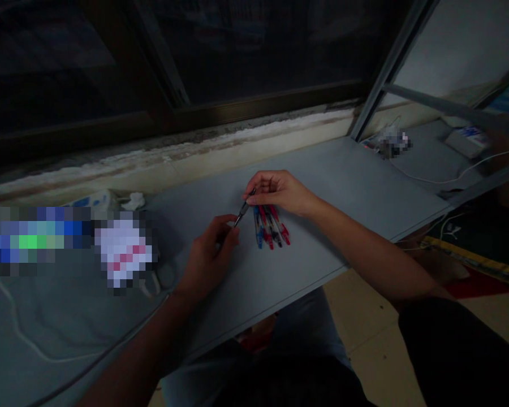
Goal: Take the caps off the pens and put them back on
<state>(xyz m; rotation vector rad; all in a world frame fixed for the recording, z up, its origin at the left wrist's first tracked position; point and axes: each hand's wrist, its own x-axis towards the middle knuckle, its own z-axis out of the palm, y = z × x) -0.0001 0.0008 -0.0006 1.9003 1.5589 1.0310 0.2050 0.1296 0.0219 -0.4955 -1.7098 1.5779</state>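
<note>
A dark pen (242, 210) is held between both hands above the grey tabletop (348, 181). My right hand (280, 191) pinches its upper end with curled fingers. My left hand (212, 251) grips its lower tip between thumb and fingers. Just right of the pen, several pens (271, 227) with blue, red and dark caps lie side by side on the table, partly under my right hand.
A white cable (21, 333) runs over the table at the left, near blurred packages (123, 249). A small white box (469, 140) and another cable (432, 180) lie at the far right. A dark window (195, 51) stands behind. The table's front edge is near my knees.
</note>
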